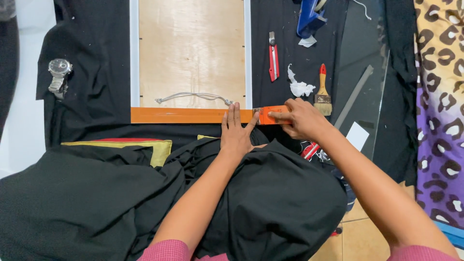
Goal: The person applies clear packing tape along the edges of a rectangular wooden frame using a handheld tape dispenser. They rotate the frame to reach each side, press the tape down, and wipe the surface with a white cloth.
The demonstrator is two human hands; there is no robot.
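this looks like a small framing or craft workshop. a tabletop (29,121) draped in black cloth (92,96) carries a wooden backing board (193,48) in a white frame at 12 o'clock. hand tools lie at 1 o'clock: a red utility knife (273,57), a paintbrush (322,92), a blue tape dispenser (309,19) and a metal ruler (355,94). tiled floor (345,237) shows at 5 o'clock.

The left hand (235,133) lies flat against the orange strip (188,115) along the wooden board (191,48), while the right hand (302,118) presses an orange scraper (270,115) onto it.
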